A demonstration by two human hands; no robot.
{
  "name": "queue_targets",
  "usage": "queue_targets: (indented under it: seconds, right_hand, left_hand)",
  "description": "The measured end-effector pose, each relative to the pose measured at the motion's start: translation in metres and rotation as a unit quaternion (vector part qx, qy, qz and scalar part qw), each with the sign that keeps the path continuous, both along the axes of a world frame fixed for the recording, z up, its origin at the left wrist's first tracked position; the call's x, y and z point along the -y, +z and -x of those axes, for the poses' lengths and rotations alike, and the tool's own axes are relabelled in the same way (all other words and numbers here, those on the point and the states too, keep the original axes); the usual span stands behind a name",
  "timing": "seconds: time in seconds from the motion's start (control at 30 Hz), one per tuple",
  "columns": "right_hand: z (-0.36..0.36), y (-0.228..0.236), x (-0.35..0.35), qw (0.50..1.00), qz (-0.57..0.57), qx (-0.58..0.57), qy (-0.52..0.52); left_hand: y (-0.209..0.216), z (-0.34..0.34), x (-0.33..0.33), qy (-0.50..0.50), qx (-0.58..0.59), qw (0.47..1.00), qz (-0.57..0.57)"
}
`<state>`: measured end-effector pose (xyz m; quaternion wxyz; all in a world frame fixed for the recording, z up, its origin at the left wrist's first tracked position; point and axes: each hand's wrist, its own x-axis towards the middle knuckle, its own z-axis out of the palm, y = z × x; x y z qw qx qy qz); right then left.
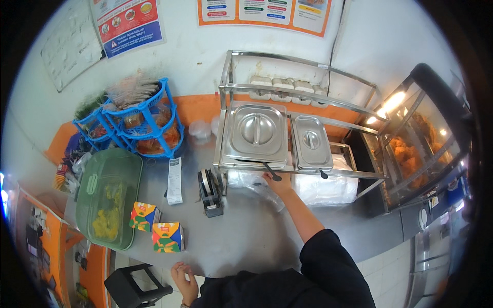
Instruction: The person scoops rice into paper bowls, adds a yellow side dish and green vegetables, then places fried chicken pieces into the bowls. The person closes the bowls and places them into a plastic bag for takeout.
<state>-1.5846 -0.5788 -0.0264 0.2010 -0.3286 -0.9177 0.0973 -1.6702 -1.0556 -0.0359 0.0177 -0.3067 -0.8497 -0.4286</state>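
Observation:
My right hand [276, 184] reaches in under the front bar of a steel rack [241, 169], its fingers curled at a clear plastic bag [266, 191]; the fingertips are partly hidden. Just above it juts the black handle [272, 172] of a utensil from a lidded steel pan [257, 128]. Beside the hand, to the right, lies a stack of clear plastic bags [324, 189]. My left hand [185, 280] hangs by the table's front edge, holding nothing, its fingers loosely bent and apart. Nearest to it is a colourful printed box [168, 237] on the steel table [226, 241].
A second box [144, 215], a green-lidded container [110, 195], a tape dispenser [209, 192] and a paper receipt [174, 180] occupy the left side. Blue tiered baskets [149, 133] stand behind. A lit glass case of fried food [416, 143] is at right; a black stool [136, 285] stands below.

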Motion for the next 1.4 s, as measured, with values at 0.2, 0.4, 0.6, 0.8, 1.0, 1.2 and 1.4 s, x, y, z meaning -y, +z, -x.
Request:
queue_targets:
  seconds: [0.2,0.4,0.6,0.8,1.0,1.2,1.4]
  right_hand:
    - [-0.006,0.022,0.037,0.92,0.132,-0.368,-0.03]
    - [-0.065,0.04,0.185,0.926,0.043,-0.337,0.164]
    - [-0.097,0.038,0.238,0.914,0.177,-0.247,0.271]
    - [-0.096,0.07,0.213,0.971,-0.028,-0.236,0.023]
    - [-0.075,0.063,0.192,0.907,0.119,-0.402,0.024]
    - [-0.086,0.075,0.178,0.75,0.425,-0.507,-0.016]
    - [-0.025,0.035,0.3,0.937,0.183,-0.175,0.243]
  left_hand:
    - [0.019,0.0,-0.064,-0.193,0.079,0.977,-0.045]
    - [0.031,-0.023,-0.133,-0.276,0.657,0.669,-0.212]
    - [0.023,-0.039,-0.151,-0.242,0.452,0.851,-0.116]
    - [0.063,-0.036,-0.119,-0.286,0.11,0.945,0.116]
    - [0.082,-0.031,-0.086,-0.245,0.009,0.959,0.142]
    - [0.093,-0.011,-0.04,-0.18,-0.013,0.973,0.146]
    - [0.102,-0.021,0.012,-0.138,0.024,0.979,0.147]
